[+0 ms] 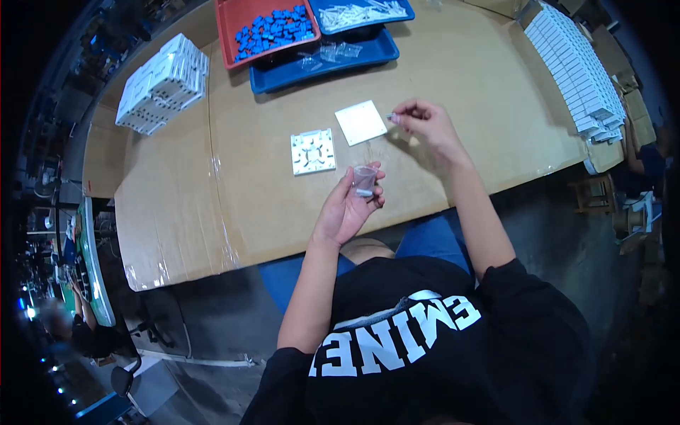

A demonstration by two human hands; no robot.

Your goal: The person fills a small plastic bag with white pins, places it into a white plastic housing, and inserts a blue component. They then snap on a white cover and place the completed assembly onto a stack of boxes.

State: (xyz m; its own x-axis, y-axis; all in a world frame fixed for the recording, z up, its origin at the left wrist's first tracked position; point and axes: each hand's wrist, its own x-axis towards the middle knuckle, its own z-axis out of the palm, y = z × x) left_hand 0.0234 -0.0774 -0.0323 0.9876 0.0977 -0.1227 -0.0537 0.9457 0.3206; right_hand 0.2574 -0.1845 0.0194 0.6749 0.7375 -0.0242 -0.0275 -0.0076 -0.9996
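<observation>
A: Two hands work above a cardboard-covered tabletop [439, 78]. The left hand [347, 209] is curled around a small clear plastic bag [364, 181] with something pale inside, held just below the white base plate [313, 151], which lies flat with its ribbed inner face up.

B: And the right hand [425, 124]?

A: It is up and to the right of the base plate, fingertips pinched on a tiny grey piece [390, 115], too small to identify. It hangs just beside the plain square white cover [360, 122], which lies next to the base plate at its upper right.

B: What sits farther off?

A: Beyond the base plate, at the far edge, a red tray [230, 28] of blue parts [273, 28], a blue tray [319, 67] with a few clear bags, and a second blue tray [400, 8] of white pieces. Far left of the base plate, a stack of white plates [163, 85]; far right, a long row of white boxes [577, 64].

B: What could go wrong from here?

A: My judgement: the pinch is fingertip-light, so the grey piece could slip and roll across the smooth tabletop toward the near edge. The bag, if its mouth is open and it tilts in the palm, could spill its contents. A sleeve or wrist sweeping across could also nudge the cover out of place.
</observation>
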